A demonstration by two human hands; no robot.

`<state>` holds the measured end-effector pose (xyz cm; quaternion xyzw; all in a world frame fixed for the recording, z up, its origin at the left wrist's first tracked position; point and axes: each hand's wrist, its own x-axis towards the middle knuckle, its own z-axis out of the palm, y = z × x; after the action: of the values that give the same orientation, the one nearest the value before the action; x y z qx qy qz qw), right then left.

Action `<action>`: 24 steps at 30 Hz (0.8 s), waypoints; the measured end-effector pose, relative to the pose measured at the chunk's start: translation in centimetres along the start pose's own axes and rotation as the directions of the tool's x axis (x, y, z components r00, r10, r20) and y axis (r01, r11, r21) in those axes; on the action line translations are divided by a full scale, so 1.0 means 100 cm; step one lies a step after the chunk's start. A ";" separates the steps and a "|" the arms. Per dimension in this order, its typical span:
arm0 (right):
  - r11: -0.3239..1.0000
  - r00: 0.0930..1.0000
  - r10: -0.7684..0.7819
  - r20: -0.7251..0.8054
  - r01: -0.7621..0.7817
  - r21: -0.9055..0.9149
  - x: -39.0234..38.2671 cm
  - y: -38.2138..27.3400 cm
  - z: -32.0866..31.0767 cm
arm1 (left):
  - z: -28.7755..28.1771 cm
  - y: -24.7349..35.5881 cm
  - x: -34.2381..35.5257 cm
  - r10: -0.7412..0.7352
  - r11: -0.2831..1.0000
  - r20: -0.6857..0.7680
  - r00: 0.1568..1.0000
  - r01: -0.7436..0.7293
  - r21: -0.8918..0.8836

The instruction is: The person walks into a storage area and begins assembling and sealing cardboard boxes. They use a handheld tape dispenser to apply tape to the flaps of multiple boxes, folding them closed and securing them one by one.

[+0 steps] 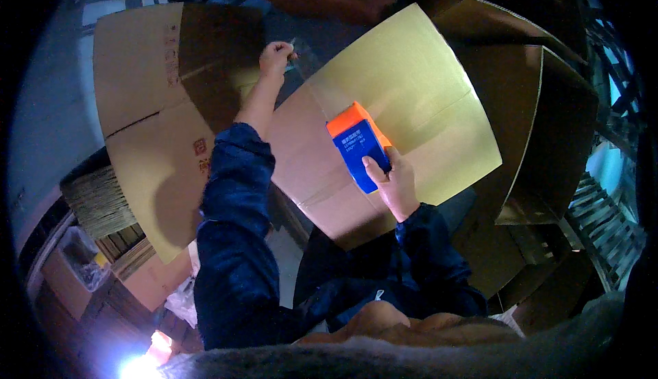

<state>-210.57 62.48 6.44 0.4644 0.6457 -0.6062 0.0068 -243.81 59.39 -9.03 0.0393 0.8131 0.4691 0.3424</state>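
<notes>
My right hand (394, 184) grips a blue and orange tape dispenser (355, 146), which rests on the seam of a cardboard box (439, 139) in front of me. My left hand (275, 60) is raised near the box's upper left edge, its fingers pinched on the end of a clear tape strip (307, 77) that runs from the dispenser across the cardboard.
Another printed carton (137, 91) lies at the left, above stacked flat cardboard (96, 204) and a plastic-lined bin (82, 255). Open brown boxes (521, 132) crowd the right and top. A bright light (140, 365) glows at the lower left.
</notes>
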 end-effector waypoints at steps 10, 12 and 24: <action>0.989 0.999 -0.009 -0.040 0.015 0.148 0.002 0.007 0.006 | -0.027 0.029 -0.015 0.222 0.970 -0.096 0.970 -0.230 -0.081; 0.994 0.999 -0.015 -0.034 0.019 0.109 0.003 0.009 0.005 | -0.024 0.010 -0.006 0.104 0.993 -0.055 0.993 -0.107 -0.057; 0.999 0.999 0.032 0.005 -0.032 -0.010 0.002 -0.003 -0.003 | 0.005 -0.067 0.003 0.110 0.524 0.240 0.965 -0.261 0.811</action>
<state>-210.69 62.86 6.61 0.4728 0.6411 -0.6042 0.0204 -242.02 56.12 -14.59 0.3211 0.8988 0.0541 0.2936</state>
